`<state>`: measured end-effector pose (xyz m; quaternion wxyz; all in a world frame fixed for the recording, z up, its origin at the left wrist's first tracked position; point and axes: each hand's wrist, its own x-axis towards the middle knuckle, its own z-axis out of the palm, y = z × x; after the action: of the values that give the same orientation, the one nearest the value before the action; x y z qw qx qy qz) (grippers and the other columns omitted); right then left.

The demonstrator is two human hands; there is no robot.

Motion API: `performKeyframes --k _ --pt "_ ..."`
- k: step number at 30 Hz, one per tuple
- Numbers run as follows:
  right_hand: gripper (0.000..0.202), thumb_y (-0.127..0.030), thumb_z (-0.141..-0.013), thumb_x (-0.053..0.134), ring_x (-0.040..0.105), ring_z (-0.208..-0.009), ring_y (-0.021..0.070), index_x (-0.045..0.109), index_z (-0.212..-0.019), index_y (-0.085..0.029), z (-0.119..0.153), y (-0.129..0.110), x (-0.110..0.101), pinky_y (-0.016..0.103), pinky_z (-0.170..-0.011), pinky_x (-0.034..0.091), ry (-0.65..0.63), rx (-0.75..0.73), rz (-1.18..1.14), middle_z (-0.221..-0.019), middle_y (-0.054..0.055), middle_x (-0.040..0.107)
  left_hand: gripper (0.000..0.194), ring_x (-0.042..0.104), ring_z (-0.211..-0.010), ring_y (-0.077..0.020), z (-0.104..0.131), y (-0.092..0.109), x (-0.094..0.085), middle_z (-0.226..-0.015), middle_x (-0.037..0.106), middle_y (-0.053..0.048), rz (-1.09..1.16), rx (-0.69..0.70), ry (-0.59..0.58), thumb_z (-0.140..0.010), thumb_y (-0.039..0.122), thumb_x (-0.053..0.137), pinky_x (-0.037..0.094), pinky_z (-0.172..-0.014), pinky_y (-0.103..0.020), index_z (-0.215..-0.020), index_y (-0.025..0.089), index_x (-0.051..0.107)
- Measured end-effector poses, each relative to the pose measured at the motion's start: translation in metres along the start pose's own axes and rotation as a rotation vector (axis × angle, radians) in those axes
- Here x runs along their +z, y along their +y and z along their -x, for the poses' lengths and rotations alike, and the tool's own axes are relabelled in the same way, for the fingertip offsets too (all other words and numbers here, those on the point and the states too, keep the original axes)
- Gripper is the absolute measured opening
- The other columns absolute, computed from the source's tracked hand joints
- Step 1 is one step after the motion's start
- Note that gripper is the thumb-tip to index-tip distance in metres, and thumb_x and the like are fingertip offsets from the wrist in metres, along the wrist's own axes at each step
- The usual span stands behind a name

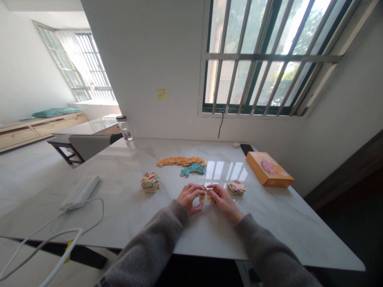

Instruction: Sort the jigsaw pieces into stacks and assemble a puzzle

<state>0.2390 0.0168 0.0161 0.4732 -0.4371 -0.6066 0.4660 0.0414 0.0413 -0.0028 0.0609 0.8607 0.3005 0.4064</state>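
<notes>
Near the middle of the white table, my left hand (191, 198) and my right hand (222, 199) face each other with bent fingers. Between them they grip small puzzle pieces (205, 198), pale with yellow patches and partly covered by the fingers; how many cannot be made out. To the left of my left hand stands a stack of puzzle pieces (150, 183) in mixed colours. A lower stack (237, 187), with a pink and cream piece on top, lies just beyond my right hand. Behind the hands spread heaps of orange pieces (179, 161) and teal pieces (194, 169).
An orange box (269, 169) with a pink picture lies at the right, near a black phone (247, 150). A white power strip (80, 192) with cables rests at the left. A clear bottle (124, 128) stands at the table's far left corner. A wall closes the back edge.
</notes>
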Motion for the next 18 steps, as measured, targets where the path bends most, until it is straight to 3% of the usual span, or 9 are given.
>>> performKeyframes --k 4,8,15,18 --pt "0.035 -0.044 -0.091 0.051 0.057 -0.069 0.0161 0.059 -0.110 -0.017 -0.001 0.004 -0.004 0.030 -0.067 0.047 0.074 -0.077 0.126 -0.076 0.001 0.060 0.037 0.056 -0.106 -0.0265 0.003 0.004 -0.018 -0.112 0.068 -0.006 -0.102 -0.091 0.011 -0.066 0.014 0.064 0.044 -0.094 -0.042 -0.102 0.024 0.063" --pt "0.031 -0.040 -0.094 0.047 0.056 -0.071 0.0163 0.060 -0.112 -0.018 0.002 0.006 -0.004 0.030 -0.069 0.045 0.041 -0.116 0.253 -0.077 0.001 0.059 0.033 0.055 -0.107 -0.0275 0.010 -0.004 -0.054 -0.113 0.068 -0.005 -0.222 -0.188 0.073 -0.066 0.012 0.061 0.042 -0.094 -0.042 -0.097 0.024 0.063" --pt "0.030 -0.035 -0.095 0.045 0.053 -0.069 0.0154 0.061 -0.114 -0.019 0.004 0.004 -0.002 0.028 -0.064 0.041 0.000 -0.146 0.360 -0.077 0.000 0.059 0.023 0.055 -0.107 -0.0274 0.030 -0.065 -0.145 -0.111 0.068 -0.004 -0.370 -0.302 0.159 -0.072 0.018 0.057 0.040 -0.101 -0.044 -0.093 0.023 0.062" --pt "0.030 -0.036 -0.095 0.045 0.052 -0.066 0.0148 0.062 -0.113 -0.019 0.004 0.004 -0.001 0.027 -0.061 0.040 -0.003 -0.146 0.376 -0.075 0.000 0.059 0.023 0.056 -0.108 -0.0270 0.039 -0.092 -0.169 -0.113 0.068 -0.005 -0.392 -0.369 0.110 -0.072 0.021 0.054 0.040 -0.103 -0.046 -0.094 0.023 0.062"
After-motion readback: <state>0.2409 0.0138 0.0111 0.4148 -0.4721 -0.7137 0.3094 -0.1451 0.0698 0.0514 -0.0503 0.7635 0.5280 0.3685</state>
